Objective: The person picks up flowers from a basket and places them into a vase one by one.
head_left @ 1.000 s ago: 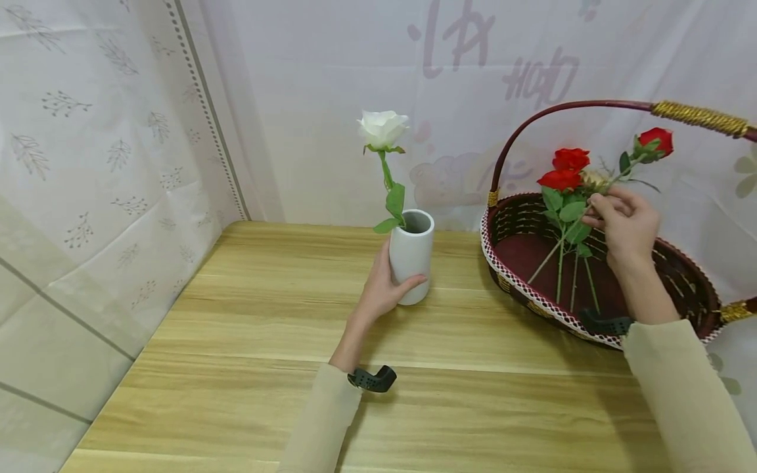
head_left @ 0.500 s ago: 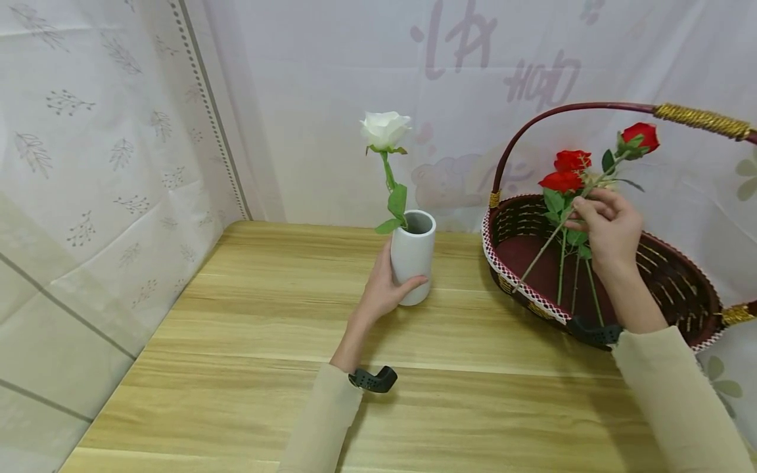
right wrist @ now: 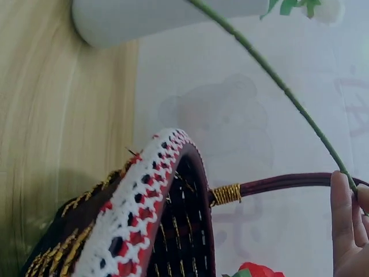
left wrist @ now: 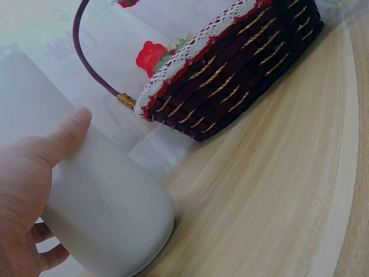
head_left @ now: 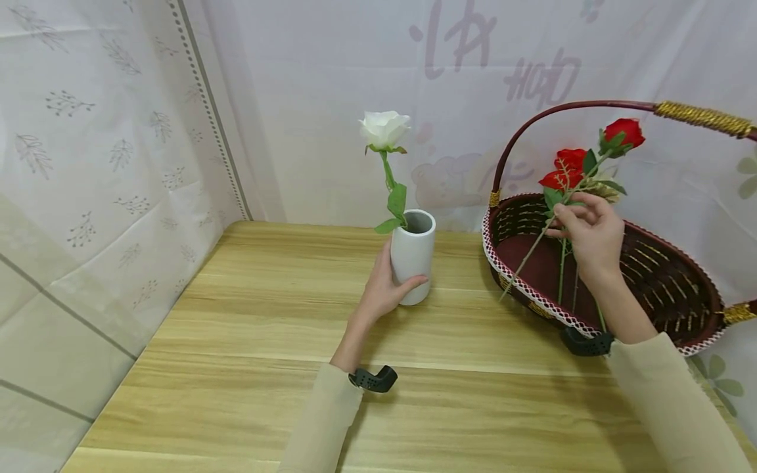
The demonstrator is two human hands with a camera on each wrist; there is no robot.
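Observation:
My left hand (head_left: 383,286) grips a white cylindrical vase (head_left: 412,263) that stands upright on the table, thumb across its front. A white rose (head_left: 384,131) leans out of the vase's left side. Over the basket's left part, my right hand (head_left: 594,236) pinches the stem of a red rose (head_left: 622,136), bloom up to the right. That rose's stem (right wrist: 277,81) slants down to the left, its lower end past the basket rim. Behind it, other red roses (head_left: 558,177) and a pale flower (head_left: 606,187) lean inside the wicker basket (head_left: 656,263), partly hidden by the hand.
The basket's tall arched handle (head_left: 597,104) rises over the flowers on the right. White lace (left wrist: 190,52) trims its rim. Beneath everything lies a wooden table (head_left: 248,328), with a printed cloth (head_left: 307,98) hanging behind it.
My right hand has moved left with the red rose, whose stem end has come out over the basket's front rim. My left hand and the vase have stayed in place.

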